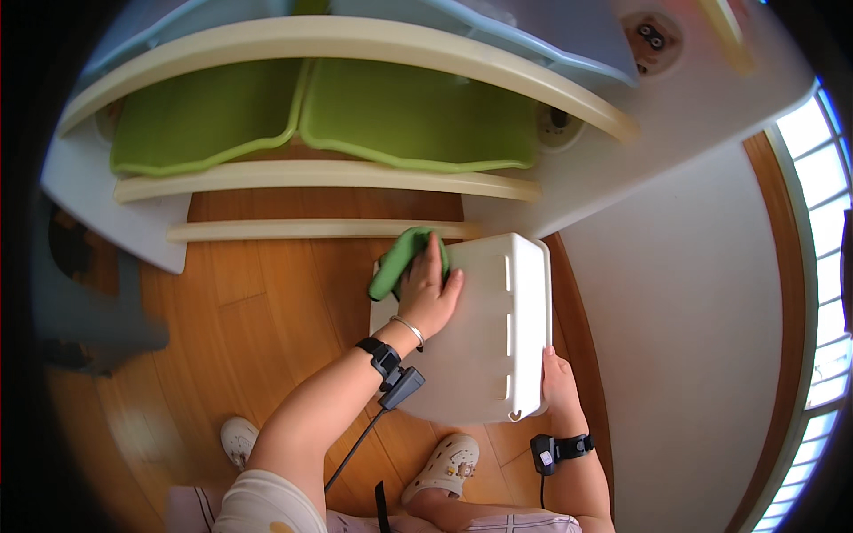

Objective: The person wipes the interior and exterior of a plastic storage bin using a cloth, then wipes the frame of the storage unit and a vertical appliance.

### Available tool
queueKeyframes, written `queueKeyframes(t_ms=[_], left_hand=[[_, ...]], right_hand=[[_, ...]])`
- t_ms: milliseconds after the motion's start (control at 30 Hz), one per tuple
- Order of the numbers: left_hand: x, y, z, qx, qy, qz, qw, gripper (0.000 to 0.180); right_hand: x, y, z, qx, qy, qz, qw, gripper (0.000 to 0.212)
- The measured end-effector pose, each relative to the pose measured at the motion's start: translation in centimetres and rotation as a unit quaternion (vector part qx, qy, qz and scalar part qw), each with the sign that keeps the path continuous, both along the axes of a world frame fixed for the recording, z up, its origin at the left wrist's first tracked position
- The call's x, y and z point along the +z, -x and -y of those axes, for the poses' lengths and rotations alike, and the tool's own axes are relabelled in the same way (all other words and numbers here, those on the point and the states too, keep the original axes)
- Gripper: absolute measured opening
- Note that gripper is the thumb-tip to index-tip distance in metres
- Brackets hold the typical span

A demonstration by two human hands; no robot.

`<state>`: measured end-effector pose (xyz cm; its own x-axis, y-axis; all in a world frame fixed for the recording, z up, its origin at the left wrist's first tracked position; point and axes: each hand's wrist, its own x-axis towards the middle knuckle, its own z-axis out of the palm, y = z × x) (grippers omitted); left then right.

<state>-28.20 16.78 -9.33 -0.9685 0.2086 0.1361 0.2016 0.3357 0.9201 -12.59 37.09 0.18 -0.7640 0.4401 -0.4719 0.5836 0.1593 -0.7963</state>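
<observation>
Two hands (428, 298) (559, 382), one cloth (390, 268), one bin (471, 346), two green trays (209, 115) (418, 115), two clogs (237, 441) (455, 457)

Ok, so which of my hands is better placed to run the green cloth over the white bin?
Your left hand, I'd say: it has the green cloth against the white bin. Your right hand is at the bin's right edge, so it looks better suited to steadying.

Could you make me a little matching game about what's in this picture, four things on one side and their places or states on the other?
1. Green cloth
2. White box
3. Green trays
4. Clogs

A. Worn on the feet
B. Bunched under the left fingers
C. Set in the rack
D. Right fingers at its edge

Pairs: 1-B, 2-D, 3-C, 4-A
</observation>
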Motion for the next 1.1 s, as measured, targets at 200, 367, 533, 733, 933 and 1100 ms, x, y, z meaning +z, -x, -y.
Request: queueKeyframes(t_ms=[200, 367, 533, 733, 933, 1100], left_hand=[[-4.5, -3.1, 3.4, 0.031, 0.066, 0.058, 0.996, 0.074], [-3.7, -4.0, 3.9, 0.050, 0.085, 0.116, 0.988, 0.075], [-3.0, -5.8, 2.8, -0.025, 0.058, -0.046, 0.997, 0.063], [-4.9, -4.7, 4.9, 0.144, 0.056, 0.072, 0.985, 0.051], [-6.1, -4.1, 5.9, 0.059, 0.195, -0.023, 0.979, 0.055], [-5.7, -1.3, 6.2, -0.007, 0.215, -0.043, 0.976, 0.053]], right_hand=[[0.9, 0.7, 0.4, -0.011, 0.011, -0.018, 1.000, 0.049], [0.8, 1.1, -0.3, 0.014, 0.014, -0.011, 1.000, 0.050], [-0.2, 0.2, -1.2, 0.011, -0.006, -0.002, 1.000, 0.050], [0.1, 0.2, 0.1, -0.067, -0.004, 0.008, 0.998, 0.053], [-1.0, -0.2, -1.6, -0.024, -0.009, -0.001, 1.000, 0.052], [-1.5, -0.4, -1.3, -0.059, -0.002, -0.006, 0.998, 0.053]])
